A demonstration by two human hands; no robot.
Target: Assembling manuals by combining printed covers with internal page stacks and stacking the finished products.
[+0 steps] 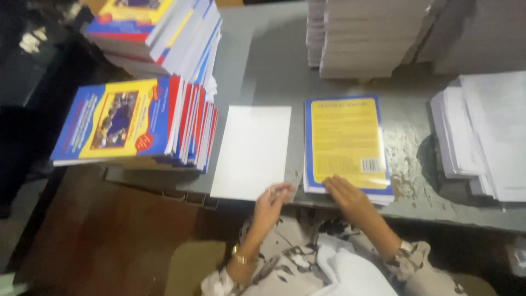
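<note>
A blank white sheet (253, 149) lies flat on the grey table (263, 60), overhanging its near edge. My left hand (271, 203) pinches the sheet's near right corner with its fingertips. To the right lies a small stack of books, back cover up, yellow with a blue border (344, 140). My right hand (345, 196) rests flat on the near edge of that top book, fingers spread on the cover.
Two tall piles of blue, yellow and red books (134, 120) stand at the left, one behind the other. Stacks of white unbound pages (361, 35) sit at the back. More white paper stacks (482, 137) fill the right side. A brown floor shows below left.
</note>
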